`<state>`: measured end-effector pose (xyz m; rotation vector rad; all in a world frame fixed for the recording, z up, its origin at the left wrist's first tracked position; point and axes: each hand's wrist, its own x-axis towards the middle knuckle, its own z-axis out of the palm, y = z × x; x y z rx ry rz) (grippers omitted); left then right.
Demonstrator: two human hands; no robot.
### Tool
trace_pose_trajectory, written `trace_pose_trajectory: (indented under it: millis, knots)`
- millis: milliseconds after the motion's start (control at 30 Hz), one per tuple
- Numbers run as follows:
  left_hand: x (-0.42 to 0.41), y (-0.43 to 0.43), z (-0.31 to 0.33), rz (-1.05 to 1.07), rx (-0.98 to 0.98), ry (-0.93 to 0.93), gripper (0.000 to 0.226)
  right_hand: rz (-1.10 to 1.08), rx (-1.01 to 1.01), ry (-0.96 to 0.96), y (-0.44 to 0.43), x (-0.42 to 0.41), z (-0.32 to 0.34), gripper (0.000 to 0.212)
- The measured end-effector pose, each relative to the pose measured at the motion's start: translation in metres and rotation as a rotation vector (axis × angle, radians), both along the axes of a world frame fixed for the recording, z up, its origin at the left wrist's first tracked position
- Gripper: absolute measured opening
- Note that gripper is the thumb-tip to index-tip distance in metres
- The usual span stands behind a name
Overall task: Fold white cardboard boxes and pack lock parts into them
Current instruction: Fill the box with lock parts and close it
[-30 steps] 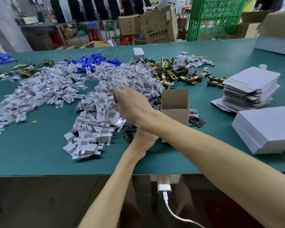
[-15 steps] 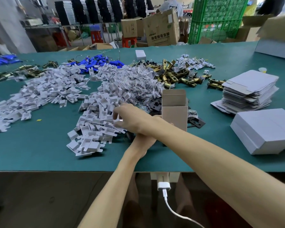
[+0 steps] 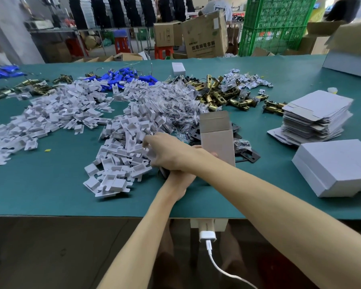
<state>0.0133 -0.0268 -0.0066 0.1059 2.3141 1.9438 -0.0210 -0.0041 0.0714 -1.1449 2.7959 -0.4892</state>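
This is a factory packing floor, a workshop for boxing up door-lock hardware. A long green-covered counter carries bulk heaps rather than single items: white plastic inserts, brass latch bolts, blue parts and small bagged screws. At its right end lie a stack of flat box blanks and folded white boxes, with one opened box upright among the parts. Behind the counter stand green plastic crates, brown shipping cartons, red stools and racks of dark stacked goods.
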Motion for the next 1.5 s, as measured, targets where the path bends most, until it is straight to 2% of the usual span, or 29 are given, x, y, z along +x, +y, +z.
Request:
trace_pose_trajectory:
  millis: [67, 167, 300, 333, 467, 533, 600, 733, 867, 1033, 1133, 1300, 1500]
  knots:
    - [-0.001, -0.003, -0.006, 0.05, -0.004, -0.037, 0.014, -0.006, -0.078, -0.026, 0.004, 0.002, 0.005, 0.02]
    - [0.001, -0.004, 0.0, 0.091, -0.07, 0.012, 0.015, -0.029, -0.174, -0.097, 0.012, 0.003, 0.018, 0.029]
    - [0.0, -0.001, 0.01, 0.112, 0.267, 0.036, 0.017, -0.058, -0.301, -0.181, 0.029, 0.001, 0.041, 0.039]
    - [-0.001, 0.0, 0.01, 0.123, 0.295, 0.023, 0.016, -0.076, -0.332, -0.197, 0.035, 0.0, 0.046, 0.04]
    - [-0.004, -0.004, 0.012, 0.182, 0.431, -0.041, 0.04, -0.187, -0.571, -0.297, 0.066, -0.008, 0.066, 0.038]
    - [-0.006, -0.006, 0.011, 0.227, 0.521, -0.074, 0.04, -0.249, -0.749, -0.408, 0.081, -0.014, 0.074, 0.037]
    - [-0.005, -0.005, 0.012, 0.243, 0.56, -0.087, 0.036, -0.298, -0.841, -0.481, 0.093, -0.02, 0.079, 0.034]
    - [-0.002, 0.0, 0.013, 0.213, 0.44, -0.072, 0.038, -0.319, -0.688, -0.42, 0.105, -0.027, 0.079, 0.025]
    - [-0.002, 0.002, 0.014, 0.186, 0.363, -0.047, 0.041, -0.316, -0.357, -0.14, 0.108, -0.031, 0.072, 0.025]
    - [-0.004, 0.004, 0.011, 0.168, 0.32, -0.032, 0.043, -0.335, -0.233, -0.013, 0.117, -0.035, 0.068, 0.017]
    - [-0.004, 0.004, 0.011, 0.16, 0.316, -0.041, 0.052, -0.352, -0.079, 0.094, 0.121, -0.032, 0.066, 0.013]
    - [-0.003, 0.003, 0.011, 0.149, 0.29, -0.027, 0.055, -0.312, 0.067, 0.027, 0.123, -0.027, 0.068, 0.003]
    - [0.0, 0.004, 0.011, 0.13, 0.266, -0.016, 0.056, -0.309, 0.124, -0.001, 0.124, -0.026, 0.063, 0.014]
